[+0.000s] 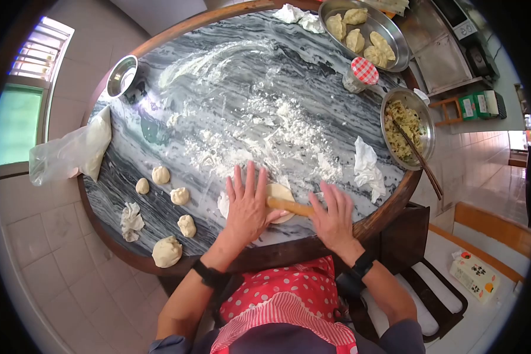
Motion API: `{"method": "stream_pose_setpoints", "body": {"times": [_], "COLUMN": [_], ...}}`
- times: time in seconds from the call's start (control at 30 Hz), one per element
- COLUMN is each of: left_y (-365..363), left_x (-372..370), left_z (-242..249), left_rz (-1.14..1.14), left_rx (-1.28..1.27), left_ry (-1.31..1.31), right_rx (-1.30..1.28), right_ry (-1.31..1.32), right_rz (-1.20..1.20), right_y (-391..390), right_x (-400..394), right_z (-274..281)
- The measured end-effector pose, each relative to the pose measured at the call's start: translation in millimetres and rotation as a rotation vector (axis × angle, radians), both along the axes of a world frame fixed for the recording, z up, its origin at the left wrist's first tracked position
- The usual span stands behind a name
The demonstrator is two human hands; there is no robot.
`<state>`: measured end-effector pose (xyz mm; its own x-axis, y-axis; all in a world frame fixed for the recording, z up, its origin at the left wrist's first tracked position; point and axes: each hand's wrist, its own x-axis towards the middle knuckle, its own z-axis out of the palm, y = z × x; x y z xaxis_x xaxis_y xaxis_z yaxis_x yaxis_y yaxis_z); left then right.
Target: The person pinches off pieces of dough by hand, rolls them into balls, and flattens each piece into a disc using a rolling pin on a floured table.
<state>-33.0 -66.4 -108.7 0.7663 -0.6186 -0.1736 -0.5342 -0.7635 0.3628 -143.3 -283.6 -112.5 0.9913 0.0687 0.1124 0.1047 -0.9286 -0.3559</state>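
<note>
A wooden rolling pin (290, 206) lies across a flat round of pale dough (279, 192) near the table's front edge. At the pin's left end rests my left hand (248, 203), its fingers stretched out and pointing away from me, the thumb towards the dough. My right hand (334, 217) is over the pin's right end with its fingers extended. White flour (283, 127) is scattered over the marble beyond both hands. Several small dough pieces (180, 196) and a larger dough lump (167, 252) sit to the left.
The marble table (230, 82) holds a metal bowl (122, 76), a plastic bag of flour (91, 144), crumpled tissues (369, 168), and a jar with a checked lid (360, 75). At right are a tray of dumplings (330, 12) and a filling bowl (429, 118) with chopsticks (422, 158).
</note>
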Motion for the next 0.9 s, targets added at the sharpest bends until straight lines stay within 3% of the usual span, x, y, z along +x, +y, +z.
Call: {"method": "stream_pose_setpoints", "body": {"times": [0.13, 0.3, 0.5, 0.57, 0.63, 0.7, 0.83, 0.9], "left_y": [-24.3, -6.5, -38.1, -28.7, -19.3, -22.3, -32.9, -21.2], "left_x": [37.8, 20.5, 60.6, 47.5, 33.2, 39.4, 67.8, 65.2], "left_z": [-6.5, -6.0, -7.2, -6.5, -2.8, -5.3, -4.4, 0.2], "left_rz": [-0.031, -0.062, -0.042, -0.033, -0.052, -0.055, 0.049, 0.229], "left_rx": [0.033, 0.102, 0.031, 0.059, 0.157, 0.139, -0.094, -0.249], "left_ry": [-0.113, 0.008, -0.131, -0.133, -0.069, -0.088, -0.081, -0.023], "right_rx": [-0.149, -0.055, -0.07, -0.056, -0.001, -0.018, -0.023, 0.038], "right_ry": [0.003, 0.096, 0.034, 0.07, 0.077, 0.046, -0.019, 0.012], "right_rz": [-0.154, -0.101, -0.166, -0.169, 0.075, 0.116, -0.04, -0.116], "right_y": [-13.9, -2.2, -20.5, -15.5, -10.9, -14.4, -26.8, -28.1], "right_x": [42.9, 11.5, 64.2, 47.7, 28.3, 35.2, 68.8, 64.4], "right_z": [-0.4, -15.9, -5.1, -7.0, -10.6, -14.0, -2.3, -3.1]}}
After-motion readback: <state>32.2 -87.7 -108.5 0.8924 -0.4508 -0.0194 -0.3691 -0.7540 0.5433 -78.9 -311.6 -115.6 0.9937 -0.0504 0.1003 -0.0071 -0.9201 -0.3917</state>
